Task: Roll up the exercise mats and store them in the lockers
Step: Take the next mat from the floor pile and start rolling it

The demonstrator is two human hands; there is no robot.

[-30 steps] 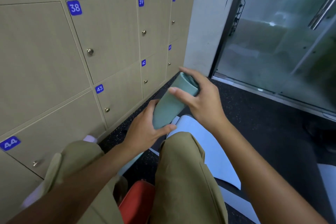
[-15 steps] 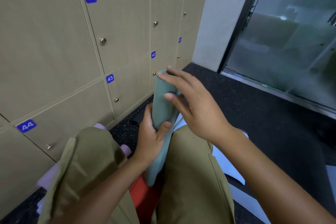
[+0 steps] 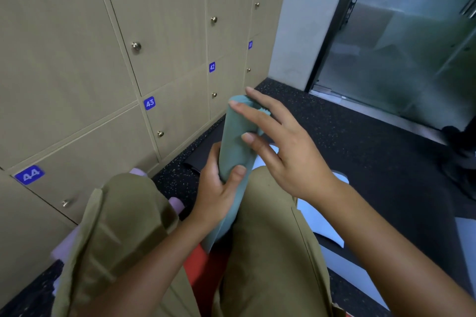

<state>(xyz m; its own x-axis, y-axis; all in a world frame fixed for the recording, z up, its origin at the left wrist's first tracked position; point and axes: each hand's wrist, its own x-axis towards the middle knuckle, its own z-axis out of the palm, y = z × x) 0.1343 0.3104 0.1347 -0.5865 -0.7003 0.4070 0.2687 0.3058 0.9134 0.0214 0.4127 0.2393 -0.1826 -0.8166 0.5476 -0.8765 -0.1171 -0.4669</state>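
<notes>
A rolled teal exercise mat stands tilted between my knees, its top end level with locker 42. My left hand grips the roll around its middle, thumb across the front. My right hand lies against the top end with fingers straight and spread, thumb touching the roll's side. The wall of tan lockers on the left has every visible door shut, numbered 38 to 44. The roll's lower end is hidden behind my right leg.
A pale blue-white mat lies flat on the dark speckled floor under my right leg. A red mat shows between my legs and a pink one under my left knee. Glass doors stand at the right.
The teal roll has been raised from nearly level to more upright. My right hand loosened from gripping its end to straight fingers on top. The view shifted left toward the lockers.
</notes>
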